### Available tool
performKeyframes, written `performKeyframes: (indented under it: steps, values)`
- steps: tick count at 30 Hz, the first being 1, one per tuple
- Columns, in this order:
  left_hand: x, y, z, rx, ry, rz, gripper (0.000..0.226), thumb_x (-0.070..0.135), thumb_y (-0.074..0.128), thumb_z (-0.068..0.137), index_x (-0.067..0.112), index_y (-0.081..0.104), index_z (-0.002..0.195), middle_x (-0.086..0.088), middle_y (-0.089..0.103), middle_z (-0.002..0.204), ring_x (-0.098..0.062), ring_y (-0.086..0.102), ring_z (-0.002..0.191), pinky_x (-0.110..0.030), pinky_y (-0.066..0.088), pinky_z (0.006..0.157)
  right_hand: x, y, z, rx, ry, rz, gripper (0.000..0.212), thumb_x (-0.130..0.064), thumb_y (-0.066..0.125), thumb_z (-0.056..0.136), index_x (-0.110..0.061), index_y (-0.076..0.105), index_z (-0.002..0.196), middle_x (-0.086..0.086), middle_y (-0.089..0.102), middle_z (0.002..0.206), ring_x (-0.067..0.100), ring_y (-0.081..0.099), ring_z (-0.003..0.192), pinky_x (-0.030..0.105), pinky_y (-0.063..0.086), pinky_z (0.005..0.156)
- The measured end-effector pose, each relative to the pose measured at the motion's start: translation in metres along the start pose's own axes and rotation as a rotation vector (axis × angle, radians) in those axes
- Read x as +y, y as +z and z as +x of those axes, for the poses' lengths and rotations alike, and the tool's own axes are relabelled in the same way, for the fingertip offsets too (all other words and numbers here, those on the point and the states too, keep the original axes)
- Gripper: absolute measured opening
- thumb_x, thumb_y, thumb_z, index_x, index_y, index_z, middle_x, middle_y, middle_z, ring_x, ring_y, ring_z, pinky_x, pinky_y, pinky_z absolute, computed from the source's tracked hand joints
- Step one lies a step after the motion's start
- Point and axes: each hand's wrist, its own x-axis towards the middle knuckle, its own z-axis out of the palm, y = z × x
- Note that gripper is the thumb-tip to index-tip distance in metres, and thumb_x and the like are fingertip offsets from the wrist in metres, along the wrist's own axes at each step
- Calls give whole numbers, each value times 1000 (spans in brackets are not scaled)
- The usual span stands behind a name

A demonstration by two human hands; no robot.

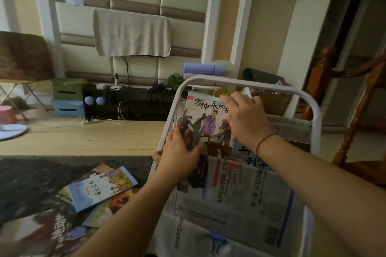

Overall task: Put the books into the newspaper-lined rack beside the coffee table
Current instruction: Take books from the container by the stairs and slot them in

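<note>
A white tubular rack (246, 82) lined with newspaper (240, 192) stands at the right. An illustrated book (203, 123) with figures in robes on its cover stands upright in the rack's upper pocket. My left hand (177, 157) grips the book's lower left edge against the rack's frame. My right hand (245, 119) holds its upper right part, fingers curled over the top. Another book with a blue cover (247, 155) shows behind my right wrist. Several more books lie on the dark table at lower left, a blue one (100, 189) on top.
A dark coffee table (31, 183) fills the lower left. Wooden chair legs (355, 115) stand to the right of the rack. A low black shelf (125, 100), green and blue boxes (66, 98) and cables sit along the far wall on the wooden floor.
</note>
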Motion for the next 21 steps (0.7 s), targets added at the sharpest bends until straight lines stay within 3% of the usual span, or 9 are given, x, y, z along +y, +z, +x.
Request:
performKeyframes:
  steps: [6, 12, 21]
  values:
    - [-4, 11, 1, 44, 13, 118, 88, 58, 55, 88, 18, 13, 154, -1, 23, 158, -22, 26, 144, -56, 15, 117, -9, 6, -10, -29, -62, -29, 54, -34, 72, 80, -13, 56, 127, 5, 62, 110, 25, 60, 98, 42, 43, 84]
    - [-10, 17, -6, 90, 30, 185, 86, 49, 56, 89, 17, 11, 154, 1, 25, 156, -19, 24, 144, -52, 11, 119, -19, 23, -34, -97, -70, -36, 57, -43, 76, 75, -14, 62, 122, 5, 63, 108, 25, 59, 96, 42, 44, 81]
    - [-8, 12, -11, 64, 58, 391, 71, 61, 41, 94, 21, 24, 150, 2, 29, 154, -19, 25, 144, -62, 1, 116, -20, 17, -37, -208, -21, -39, 57, -51, 65, 82, -26, 55, 132, -1, 58, 115, 25, 50, 106, 43, 38, 87]
